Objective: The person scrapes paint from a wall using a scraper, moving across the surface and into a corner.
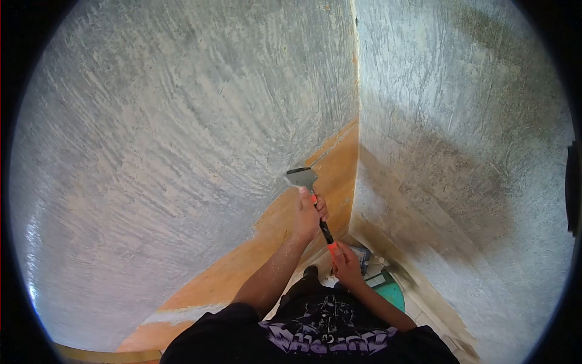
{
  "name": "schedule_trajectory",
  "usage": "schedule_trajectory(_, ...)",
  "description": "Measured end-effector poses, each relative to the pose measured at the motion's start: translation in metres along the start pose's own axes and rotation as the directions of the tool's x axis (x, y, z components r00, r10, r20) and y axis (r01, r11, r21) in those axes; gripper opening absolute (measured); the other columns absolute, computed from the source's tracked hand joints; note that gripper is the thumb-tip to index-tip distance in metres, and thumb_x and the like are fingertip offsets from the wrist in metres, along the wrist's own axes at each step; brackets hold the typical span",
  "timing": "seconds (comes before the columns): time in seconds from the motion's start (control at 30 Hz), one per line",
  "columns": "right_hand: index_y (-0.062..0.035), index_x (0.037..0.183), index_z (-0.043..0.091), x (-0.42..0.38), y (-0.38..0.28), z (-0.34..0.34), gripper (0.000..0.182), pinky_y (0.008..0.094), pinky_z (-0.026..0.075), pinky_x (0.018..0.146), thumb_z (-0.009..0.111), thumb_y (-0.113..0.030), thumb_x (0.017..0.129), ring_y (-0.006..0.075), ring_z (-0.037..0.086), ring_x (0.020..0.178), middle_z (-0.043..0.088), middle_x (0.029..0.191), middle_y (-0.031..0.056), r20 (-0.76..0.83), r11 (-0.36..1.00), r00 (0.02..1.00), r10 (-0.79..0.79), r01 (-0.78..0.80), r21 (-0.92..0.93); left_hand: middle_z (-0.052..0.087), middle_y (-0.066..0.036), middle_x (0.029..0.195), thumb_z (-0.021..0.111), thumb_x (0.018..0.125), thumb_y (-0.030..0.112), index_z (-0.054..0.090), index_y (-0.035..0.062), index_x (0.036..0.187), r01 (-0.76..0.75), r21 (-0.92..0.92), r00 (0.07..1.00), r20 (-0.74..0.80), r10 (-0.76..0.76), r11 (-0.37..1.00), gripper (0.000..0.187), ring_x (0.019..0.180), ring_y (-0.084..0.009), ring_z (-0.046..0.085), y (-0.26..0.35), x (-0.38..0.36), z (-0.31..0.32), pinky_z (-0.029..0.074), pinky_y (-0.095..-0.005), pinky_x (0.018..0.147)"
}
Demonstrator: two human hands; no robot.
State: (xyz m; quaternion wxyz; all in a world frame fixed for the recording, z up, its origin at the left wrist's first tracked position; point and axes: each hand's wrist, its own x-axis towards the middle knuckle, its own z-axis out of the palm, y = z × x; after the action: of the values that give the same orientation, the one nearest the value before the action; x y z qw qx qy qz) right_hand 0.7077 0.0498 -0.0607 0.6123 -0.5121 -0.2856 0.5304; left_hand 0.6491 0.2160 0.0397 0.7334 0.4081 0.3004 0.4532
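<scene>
A long-handled scraper [301, 176] with a wide metal blade and a black and orange handle is in both my hands. The blade lies at the left wall, by the border between bare grey surface and orange paint [337, 167]. My left hand [308, 215] is closed round the upper handle just below the blade, its thumb pointing up toward the head. Lower down, my right hand [346, 264] grips the orange end of the handle. Pale dust specks my left forearm.
The rough grey left wall [182, 121] meets the grey right wall [448, 151] at a corner just right of the blade. Near my feet on the floor are a bluish container [364, 257], partly hidden, and a round green object [391, 295].
</scene>
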Motion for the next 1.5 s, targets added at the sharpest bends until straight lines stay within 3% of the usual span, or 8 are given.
schedule_trajectory(0.07, -0.0037, 0.133, 0.052, 0.001, -0.012, 0.003, 0.038, 0.0209, 0.034, 0.046, 0.051, -0.026, 0.102, 0.0038, 0.042, 0.052, 0.048, 0.067, -0.0037, -0.029, 1.0, 0.999, 0.019, -0.019, -0.002, 0.037, 0.001, 0.064, 0.026, 0.104, 0.054, 0.042, 0.0125, 0.099, -0.01, 0.026, 1.0, -0.01, 0.01, 1.0, 0.045, 0.048, -0.0098, 0.035, 0.0, 0.005, 0.008, 0.034, -0.0264, 0.046)
schedule_trajectory(0.17, -0.0029, 0.13, 0.057, 0.008, 0.005, -0.004, 0.038, 0.0205, 0.034, 0.047, 0.051, -0.029, 0.103, 0.0032, 0.042, 0.053, 0.047, 0.067, -0.0047, -0.038, 0.965, 0.986, -0.16, 0.149, -0.214, 0.036, 0.001, 0.063, 0.026, 0.104, 0.055, 0.042, 0.0134, 0.097, -0.011, -0.016, 0.999, -0.03, 0.011, 1.0, 0.045, 0.047, -0.0097, 0.033, -0.005, 0.001, 0.001, 0.033, -0.0264, 0.045)
schedule_trajectory(0.27, 0.0014, 0.123, 0.061, -0.006, -0.002, 0.0, 0.039, 0.0219, 0.038, 0.054, 0.052, -0.031, 0.102, 0.0033, 0.045, 0.061, 0.05, 0.07, -0.003, -0.033, 0.971, 0.991, -0.128, 0.118, -0.208, 0.036, 0.001, 0.063, 0.027, 0.103, 0.056, 0.042, 0.0135, 0.096, 0.004, -0.075, 0.999, -0.035, -0.007, 0.997, 0.046, 0.047, -0.0096, 0.032, -0.014, -0.006, -0.011, 0.032, -0.0262, 0.045)
schedule_trajectory(0.67, -0.001, 0.125, 0.06, -0.007, -0.009, -0.003, 0.039, 0.0211, 0.035, 0.045, 0.051, -0.032, 0.102, 0.0034, 0.043, 0.051, 0.047, 0.063, -0.004, -0.062, 0.972, 0.99, -0.129, 0.114, -0.205, 0.035, 0.001, 0.06, 0.028, 0.102, 0.058, 0.042, 0.0133, 0.095, -0.005, -0.057, 1.0, -0.029, 0.004, 0.998, 0.048, 0.047, -0.0095, 0.033, -0.003, 0.001, 0.007, 0.032, -0.0257, 0.044)
schedule_trajectory(0.87, -0.0017, 0.126, 0.061, -0.009, -0.01, -0.006, 0.04, 0.0222, 0.038, 0.054, 0.053, -0.033, 0.102, 0.0036, 0.044, 0.061, 0.047, 0.069, -0.005, -0.047, 0.974, 0.996, -0.07, 0.059, -0.219, 0.037, 0.001, 0.062, 0.026, 0.104, 0.055, 0.042, 0.0125, 0.093, 0.015, -0.131, 0.996, -0.086, -0.027, 0.991, 0.047, 0.047, -0.0095, 0.034, -0.009, -0.005, -0.001, 0.031, -0.0266, 0.044)
schedule_trajectory(1.17, -0.0013, 0.112, 0.063, 0.001, -0.031, 0.005, 0.039, 0.0218, 0.034, 0.044, 0.047, -0.036, 0.103, 0.0043, 0.042, 0.047, 0.049, 0.061, -0.0026, -0.03, 0.982, 0.993, -0.111, 0.105, -0.155, 0.033, 0.003, 0.058, 0.026, 0.103, 0.057, 0.043, 0.0142, 0.093, -0.022, -0.047, 0.997, -0.07, 0.019, 0.999, 0.048, 0.046, -0.0084, 0.03, 0.006, 0.005, 0.015, 0.028, -0.0259, 0.042)
schedule_trajectory(1.4, -0.0039, 0.129, 0.059, 0.0, -0.024, -0.003, 0.041, 0.0207, 0.036, 0.049, 0.053, -0.034, 0.101, 0.003, 0.043, 0.056, 0.045, 0.066, -0.0057, 0.003, 0.996, 1.0, 0.009, -0.009, -0.087, 0.031, 0.003, 0.058, 0.027, 0.102, 0.058, 0.043, 0.0147, 0.092, -0.099, 0.019, 0.989, -0.112, 0.101, 0.995, 0.047, 0.045, -0.0078, 0.029, 0.009, 0.004, 0.027, 0.027, -0.025, 0.041)
schedule_trajectory(1.5, -0.0045, 0.128, 0.059, -0.001, -0.019, -0.004, 0.04, 0.021, 0.035, 0.049, 0.052, -0.034, 0.102, 0.0029, 0.042, 0.056, 0.045, 0.066, -0.0059, 0.0, 0.997, 1.0, 0.007, -0.007, -0.072, 0.032, 0.003, 0.057, 0.027, 0.102, 0.058, 0.042, 0.0141, 0.092, 0.01, -0.086, 0.99, -0.138, -0.022, 0.996, 0.048, 0.044, -0.0085, 0.029, -0.001, 0.0, 0.011, 0.028, -0.0257, 0.042)
